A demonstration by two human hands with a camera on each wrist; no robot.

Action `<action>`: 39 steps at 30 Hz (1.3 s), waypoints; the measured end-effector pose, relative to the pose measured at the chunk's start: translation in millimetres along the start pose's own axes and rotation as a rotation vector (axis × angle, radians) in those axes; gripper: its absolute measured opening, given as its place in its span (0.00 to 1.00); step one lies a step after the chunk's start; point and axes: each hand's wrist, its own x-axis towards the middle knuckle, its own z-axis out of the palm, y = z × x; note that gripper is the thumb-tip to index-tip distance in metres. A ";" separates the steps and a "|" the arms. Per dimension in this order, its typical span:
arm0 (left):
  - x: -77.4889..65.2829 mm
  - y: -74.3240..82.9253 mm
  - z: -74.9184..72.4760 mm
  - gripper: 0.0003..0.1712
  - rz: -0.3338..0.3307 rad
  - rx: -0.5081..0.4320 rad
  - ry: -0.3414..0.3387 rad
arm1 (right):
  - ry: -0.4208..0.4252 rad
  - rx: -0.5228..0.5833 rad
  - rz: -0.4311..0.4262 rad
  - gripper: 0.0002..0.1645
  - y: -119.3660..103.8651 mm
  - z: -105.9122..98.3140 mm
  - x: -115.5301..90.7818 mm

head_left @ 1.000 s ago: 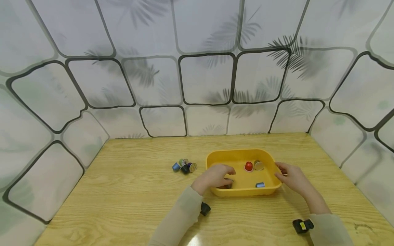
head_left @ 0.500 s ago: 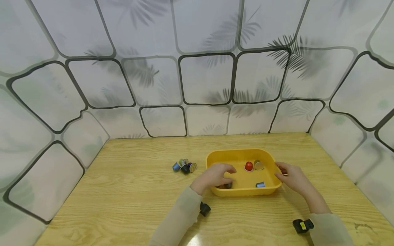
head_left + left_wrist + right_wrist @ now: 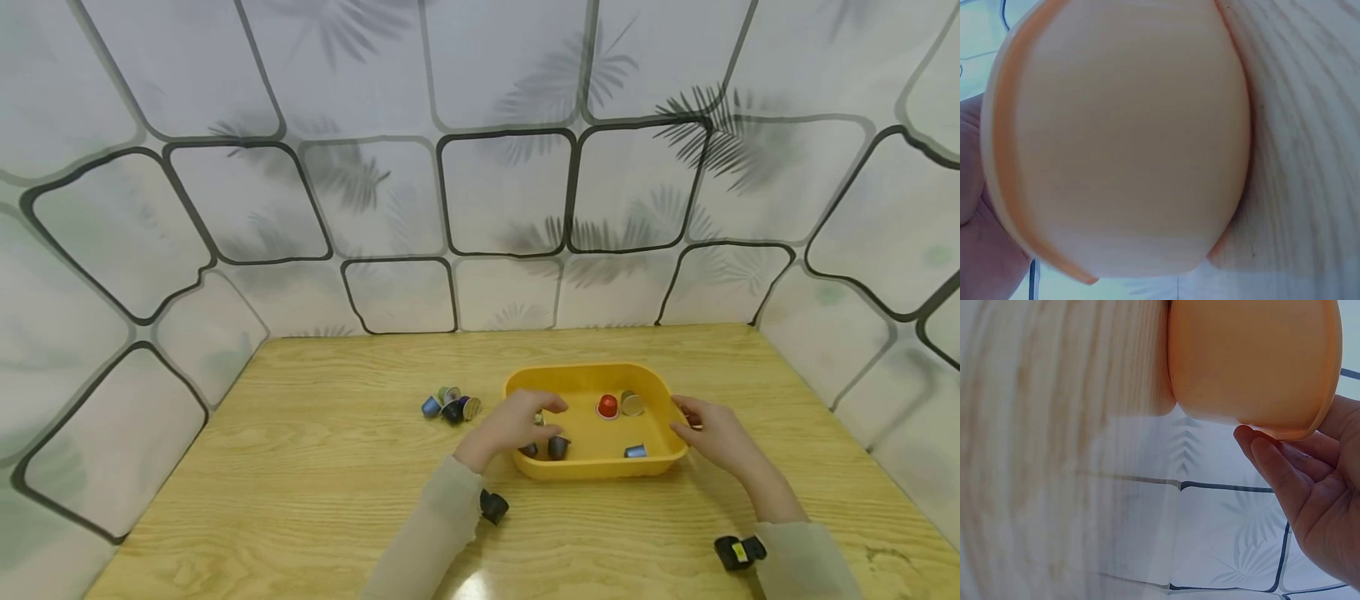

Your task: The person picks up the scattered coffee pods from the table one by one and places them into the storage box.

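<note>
My left hand (image 3: 508,427) hovers over the left end of a yellow plastic tray (image 3: 600,469), its thumb and fingers spread apart with nothing seen gripped between them. Just under the thumb lies a dark coffee capsule (image 3: 558,448); a second dark one and a greenish one are partly hidden by the hand. Also inside the tray are a red capsule (image 3: 608,406), a pale gold capsule (image 3: 632,403) and a blue capsule (image 3: 635,451). At the right end, my right hand (image 3: 712,432) holds the tray's rim; the right wrist view shows its fingers (image 3: 1282,475) beneath the rim.
A small cluster of coffee capsules (image 3: 452,412) lies on the wooden table (image 3: 322,467) left of the tray. Patterned curtain-like walls (image 3: 502,192) enclose the table at the back and both sides.
My left hand has drawn slightly back to the left and its fingers have parted from the dark capsule, so more capsules beneath it show. The right hand and tray stay in place.
</note>
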 end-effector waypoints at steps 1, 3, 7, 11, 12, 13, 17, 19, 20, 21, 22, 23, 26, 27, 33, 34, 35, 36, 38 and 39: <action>-1.1 -0.3 -1.2 0.17 -0.002 0.007 0.007 | 0.001 -0.001 0.000 0.26 0.1 0.1 0.0; -3.9 -0.4 -4.1 0.17 -0.002 0.008 0.022 | 0.004 -0.003 -0.002 0.26 0.3 0.1 0.0; -8.8 -3.3 -8.9 0.17 -0.027 -0.009 0.042 | 0.006 -0.003 -0.005 0.26 0.7 0.6 0.0; -14.5 -6.1 -13.6 0.17 -0.065 -0.036 0.056 | 0.005 -0.001 -0.001 0.26 1.3 1.2 0.2; -16.1 -6.6 -14.6 0.17 -0.073 -0.041 0.059 | 0.005 -0.002 -0.001 0.26 1.3 1.3 0.1; -17.6 -7.7 -15.5 0.17 -0.075 -0.035 0.061 | 0.005 -0.002 0.000 0.26 1.2 1.4 0.1; -23.7 -11.4 -19.2 0.18 -0.077 -0.017 0.073 | 0.004 -0.007 0.001 0.26 0.4 1.2 0.0; -26.7 -14.0 -21.0 0.18 -0.073 -0.012 0.085 | 0.002 -0.006 0.003 0.26 -0.1 0.9 -0.1; -28.3 -15.1 -22.1 0.18 -0.074 -0.014 0.093 | 0.002 -0.004 0.003 0.26 -0.3 0.8 -0.1; -29.9 -16.3 -23.2 0.18 -0.070 -0.010 0.102 | 0.001 -0.001 0.003 0.26 -0.5 0.7 -0.2; -31.6 -17.8 -24.2 0.18 -0.069 -0.012 0.109 | -0.001 0.002 0.004 0.26 -0.7 0.5 -0.3; -33.3 -19.6 -25.2 0.18 -0.070 -0.015 0.116 | -0.001 0.003 0.004 0.26 -0.9 0.4 -0.3; -38.6 -23.9 -28.7 0.18 -0.082 0.000 0.139 | -0.001 -0.001 0.004 0.26 -1.0 0.0 -0.4; -40.4 -25.2 -30.0 0.18 -0.086 0.001 0.145 | -0.001 -0.004 0.005 0.26 -0.9 -0.1 -0.4; -52.1 -32.6 -39.1 0.17 -0.141 -0.041 0.179 | -0.004 -0.013 0.010 0.26 -0.8 -0.6 -0.1; -54.1 -34.5 -40.5 0.16 -0.146 -0.044 0.187 | -0.004 -0.012 0.010 0.26 -1.0 -0.7 -0.2; -56.2 -35.9 -42.1 0.16 -0.152 -0.047 0.196 | -0.005 -0.012 0.011 0.26 -1.2 -0.8 -0.2; -58.2 -37.5 -43.7 0.16 -0.152 -0.046 0.206 | -0.005 -0.012 0.011 0.26 -1.4 -0.9 -0.2; -62.1 -41.0 -46.5 0.15 -0.163 -0.026 0.230 | -0.007 -0.008 0.010 0.26 -1.8 -1.1 -0.3; -64.0 -42.9 -47.7 0.15 -0.170 -0.021 0.243 | -0.006 -0.005 0.010 0.26 -2.1 -0.9 -0.7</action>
